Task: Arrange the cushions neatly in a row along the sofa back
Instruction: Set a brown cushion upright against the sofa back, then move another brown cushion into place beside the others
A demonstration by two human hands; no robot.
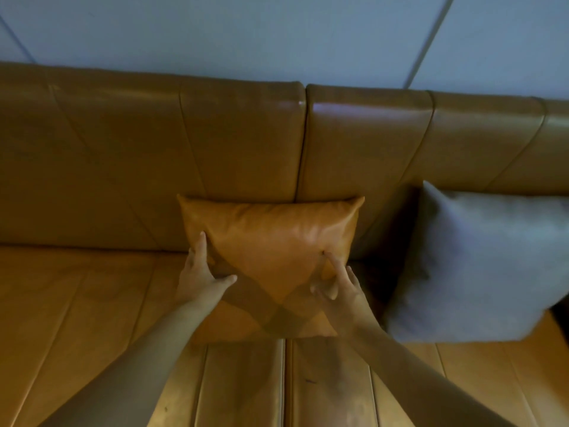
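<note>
A tan leather cushion (271,238) leans against the sofa back (215,143) at the middle, right under the seam between two back panels. My left hand (200,272) presses on its lower left side, fingers spread over the edge. My right hand (337,282) rests on its lower right side with fingertips on the leather. To the right, a grey fabric cushion (480,260) stands against the sofa back, slightly tilted, a dark gap between it and the tan one.
The brown leather sofa seat (77,318) stretches to the left and in front of me. A pale blue-grey wall (277,35) rises behind the sofa back. The grey cushion runs to the right edge of the view.
</note>
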